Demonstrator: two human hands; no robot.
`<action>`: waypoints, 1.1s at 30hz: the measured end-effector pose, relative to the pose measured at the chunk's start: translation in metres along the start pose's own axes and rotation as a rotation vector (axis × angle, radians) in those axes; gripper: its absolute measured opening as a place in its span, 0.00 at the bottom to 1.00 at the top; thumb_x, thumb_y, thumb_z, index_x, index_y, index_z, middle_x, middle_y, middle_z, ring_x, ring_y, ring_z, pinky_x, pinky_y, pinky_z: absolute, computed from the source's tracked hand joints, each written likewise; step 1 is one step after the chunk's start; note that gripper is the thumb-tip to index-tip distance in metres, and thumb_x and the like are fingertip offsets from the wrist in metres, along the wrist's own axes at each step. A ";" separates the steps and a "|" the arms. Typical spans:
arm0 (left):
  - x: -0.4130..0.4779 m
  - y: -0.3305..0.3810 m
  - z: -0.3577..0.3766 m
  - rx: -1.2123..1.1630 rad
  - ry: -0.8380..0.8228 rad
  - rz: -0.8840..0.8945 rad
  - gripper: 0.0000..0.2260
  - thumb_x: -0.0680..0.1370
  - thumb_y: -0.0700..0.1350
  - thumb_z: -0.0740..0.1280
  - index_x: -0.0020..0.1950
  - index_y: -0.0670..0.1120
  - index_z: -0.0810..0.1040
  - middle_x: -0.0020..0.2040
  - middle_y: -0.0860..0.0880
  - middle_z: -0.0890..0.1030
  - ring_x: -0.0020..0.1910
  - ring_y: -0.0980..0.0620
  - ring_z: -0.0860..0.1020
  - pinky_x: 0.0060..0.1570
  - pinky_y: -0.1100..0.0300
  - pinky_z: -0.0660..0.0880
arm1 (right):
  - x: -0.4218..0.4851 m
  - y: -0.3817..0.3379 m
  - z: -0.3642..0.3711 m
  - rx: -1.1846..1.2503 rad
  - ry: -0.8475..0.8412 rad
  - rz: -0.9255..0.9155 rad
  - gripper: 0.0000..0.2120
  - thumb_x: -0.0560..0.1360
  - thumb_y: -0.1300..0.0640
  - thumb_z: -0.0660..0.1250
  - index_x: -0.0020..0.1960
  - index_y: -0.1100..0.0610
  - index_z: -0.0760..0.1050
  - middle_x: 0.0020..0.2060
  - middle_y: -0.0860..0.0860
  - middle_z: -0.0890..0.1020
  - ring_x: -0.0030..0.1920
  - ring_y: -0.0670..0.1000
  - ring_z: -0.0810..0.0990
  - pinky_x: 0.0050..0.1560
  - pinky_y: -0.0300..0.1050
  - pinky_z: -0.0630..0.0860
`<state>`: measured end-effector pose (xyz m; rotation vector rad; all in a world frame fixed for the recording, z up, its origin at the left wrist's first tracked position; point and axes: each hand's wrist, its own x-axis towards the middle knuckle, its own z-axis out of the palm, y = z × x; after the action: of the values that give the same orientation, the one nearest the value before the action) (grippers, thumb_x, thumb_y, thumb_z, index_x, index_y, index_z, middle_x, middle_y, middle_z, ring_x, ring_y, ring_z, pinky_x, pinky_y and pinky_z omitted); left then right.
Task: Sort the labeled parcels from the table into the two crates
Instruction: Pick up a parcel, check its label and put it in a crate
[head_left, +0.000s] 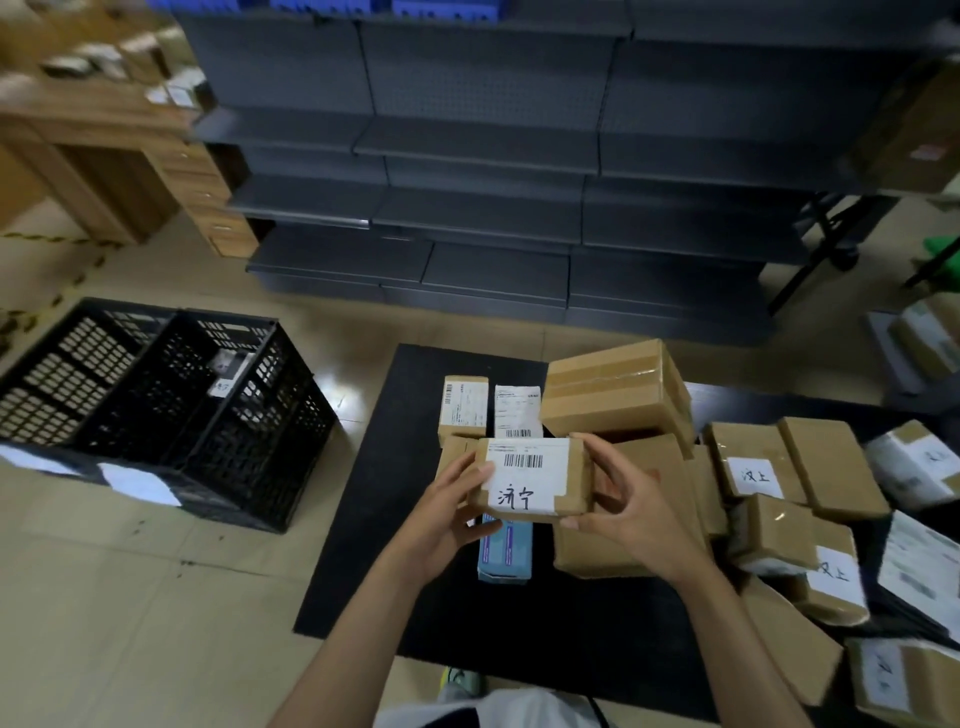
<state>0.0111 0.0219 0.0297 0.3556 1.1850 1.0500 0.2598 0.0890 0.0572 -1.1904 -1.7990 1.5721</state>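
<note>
I hold a small brown cardboard parcel (535, 480) above the black table (415, 519), its white label with a barcode and handwritten characters facing up. My left hand (449, 512) grips its left end and my right hand (623, 501) grips its right end. Two black plastic crates (156, 410) stand side by side on the floor to the left; the right crate holds one parcel (231, 371). More parcels lie on the table: two small labeled ones (462, 408) behind, a blue box (504, 553) beneath, a big taped box (618, 389).
A heap of brown labeled parcels (810, 493) covers the right side of the table. Dark grey shelving (493, 208) stands behind. A wooden desk (104, 156) sits at the back left. Tiled floor lies between table and crates.
</note>
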 end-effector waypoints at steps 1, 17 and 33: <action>0.000 0.000 0.000 -0.017 0.008 0.005 0.22 0.79 0.50 0.74 0.72 0.55 0.77 0.64 0.45 0.85 0.63 0.44 0.82 0.67 0.37 0.77 | 0.003 0.001 0.001 0.026 -0.005 0.000 0.45 0.66 0.59 0.84 0.76 0.39 0.68 0.73 0.41 0.75 0.75 0.45 0.71 0.74 0.58 0.70; -0.002 0.002 0.022 0.001 0.190 0.233 0.20 0.78 0.44 0.74 0.70 0.50 0.78 0.60 0.47 0.86 0.58 0.48 0.85 0.58 0.46 0.82 | 0.024 0.014 0.004 0.367 0.185 0.280 0.26 0.72 0.42 0.74 0.69 0.45 0.77 0.56 0.43 0.86 0.59 0.51 0.85 0.63 0.58 0.81; -0.010 0.011 0.014 0.345 0.013 0.274 0.32 0.76 0.50 0.79 0.76 0.59 0.70 0.71 0.55 0.80 0.71 0.52 0.78 0.69 0.45 0.77 | 0.006 0.023 -0.029 0.232 0.042 0.185 0.49 0.61 0.41 0.86 0.77 0.41 0.67 0.67 0.39 0.80 0.68 0.44 0.78 0.66 0.50 0.78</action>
<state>0.0185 0.0230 0.0493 0.7997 1.3573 1.0803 0.2869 0.1092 0.0406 -1.2959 -1.4675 1.7893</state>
